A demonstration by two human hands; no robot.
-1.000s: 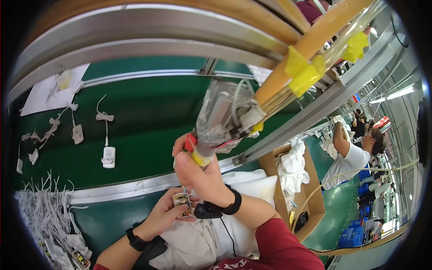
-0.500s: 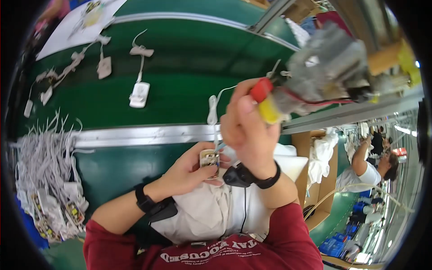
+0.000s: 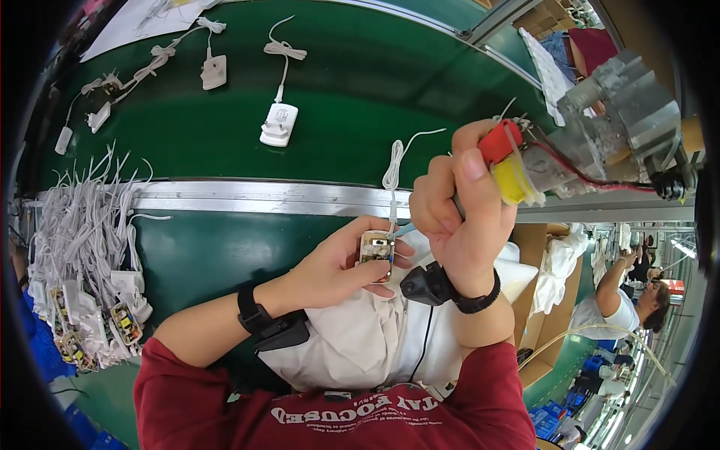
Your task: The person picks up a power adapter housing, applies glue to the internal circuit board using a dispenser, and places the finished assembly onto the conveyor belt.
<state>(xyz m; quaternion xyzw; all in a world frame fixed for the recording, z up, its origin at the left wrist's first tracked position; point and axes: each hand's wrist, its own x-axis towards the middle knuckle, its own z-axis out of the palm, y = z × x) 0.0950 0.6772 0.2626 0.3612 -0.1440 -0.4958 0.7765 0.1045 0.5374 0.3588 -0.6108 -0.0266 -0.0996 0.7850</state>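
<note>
My left hand (image 3: pixel 330 266) holds an opened power adapter (image 3: pixel 377 246) over my lap, thumb across its exposed circuit board. From the adapter's far end a white cable (image 3: pixel 392 172), looped in a bundle, runs out over the metal rail. Raised to the right, my right hand (image 3: pixel 466 206) is closed, with its thumb against the red-and-yellow end (image 3: pixel 501 142) of a grey, tape-wrapped device (image 3: pixel 615 112) with red and black wires. A thin light-blue rod (image 3: pixel 406 228) shows between this hand and the adapter; its far end is hidden by the fingers.
Opened adapters with white cables (image 3: pixel 97 225) are heaped at the left. Beyond the metal rail (image 3: pixel 262 196), a closed white adapter (image 3: pixel 279 124) and several others lie on the green surface (image 3: pixel 337 97). A cardboard box (image 3: pixel 555 319) stands at the right; a person (image 3: pixel 619 300) sits beyond.
The view has shifted, so the scene sits differently in the picture. My left hand still holds the adapter, and my right hand stays closed at the red-and-yellow end.
</note>
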